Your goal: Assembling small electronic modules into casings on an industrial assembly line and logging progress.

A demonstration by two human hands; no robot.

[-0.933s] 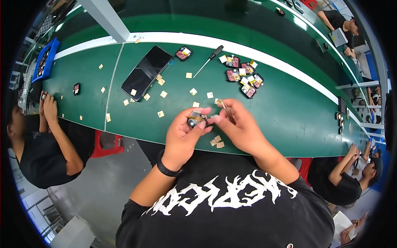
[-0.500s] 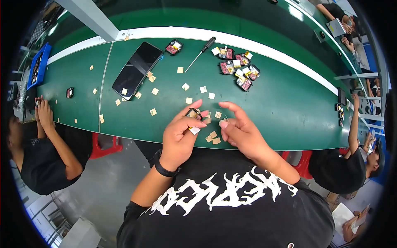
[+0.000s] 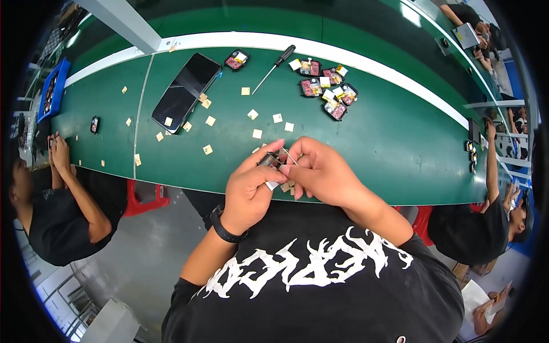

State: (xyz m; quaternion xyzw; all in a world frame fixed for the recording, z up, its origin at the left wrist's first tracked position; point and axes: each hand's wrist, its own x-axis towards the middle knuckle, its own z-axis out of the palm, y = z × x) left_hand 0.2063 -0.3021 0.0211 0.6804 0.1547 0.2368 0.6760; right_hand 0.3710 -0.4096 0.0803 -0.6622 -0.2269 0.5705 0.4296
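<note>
My left hand [image 3: 251,186] is closed around a small black device housing [image 3: 270,160]. A white block [image 3: 271,185] sticks out below its fingers. My right hand [image 3: 323,171] pinches a thin silvery piece [image 3: 290,155], too small to name, and its fingertips meet the housing. Fingers hide most of the housing's inside. Just under my hands, several small tan squares [image 3: 287,187] lie on the green table [image 3: 389,154], partly covered.
Beyond my hands lie more tan squares [image 3: 257,134], a dark phone [image 3: 187,91], a screwdriver [image 3: 275,68] and several open black housings with red boards [image 3: 311,87]. A blue bin [image 3: 54,91] stands far left. People sit on both sides, a co-worker's hands [image 3: 59,150] at left.
My right hand has moved left, bringing the thin piece from beside the housing up against it. My left hand keeps its hold. The whole view has shifted slightly.
</note>
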